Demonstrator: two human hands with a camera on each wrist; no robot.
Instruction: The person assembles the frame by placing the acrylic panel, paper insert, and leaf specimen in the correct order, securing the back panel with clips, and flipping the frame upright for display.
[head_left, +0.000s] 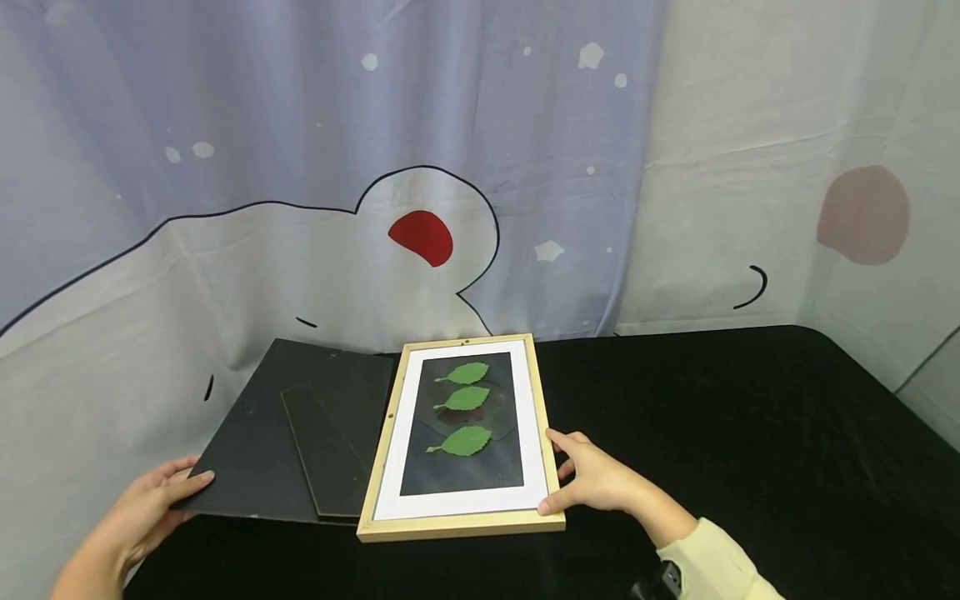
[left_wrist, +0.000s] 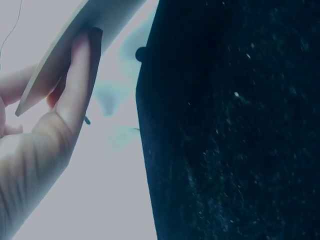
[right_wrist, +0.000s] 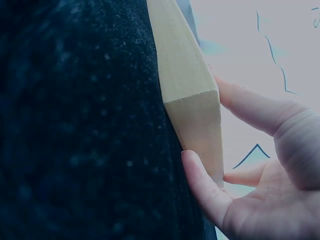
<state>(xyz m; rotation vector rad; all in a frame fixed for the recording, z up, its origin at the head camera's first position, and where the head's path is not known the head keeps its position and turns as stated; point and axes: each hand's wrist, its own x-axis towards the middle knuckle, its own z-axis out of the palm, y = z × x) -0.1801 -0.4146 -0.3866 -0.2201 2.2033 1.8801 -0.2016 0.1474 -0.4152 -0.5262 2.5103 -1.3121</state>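
Note:
My left hand (head_left: pixel 153 508) grips the near left corner of a black frame backing board (head_left: pixel 240 442), thumb on top and fingers beneath. A hinged stand flap (head_left: pixel 330 467) lies against the board's upper face. The left wrist view shows the board's thin edge (left_wrist: pixel 37 82) between thumb and fingers. To the right, a light wooden picture frame (head_left: pixel 465 527) overlaps the board's right side. Inside it, a white mat (head_left: pixel 386 458) surrounds three green leaves (head_left: pixel 467 441) on a dark ground. My right hand (head_left: pixel 596 475) holds the frame's right edge near its front corner, thumb on the face.
A black cloth (head_left: pixel 712 433) covers the table, stretching to the right of the frame and along its front. Behind the table hangs a blue and white printed curtain (head_left: pixel 300 125). A dark band or device (head_left: pixel 667 577) sits at the right sleeve's cuff.

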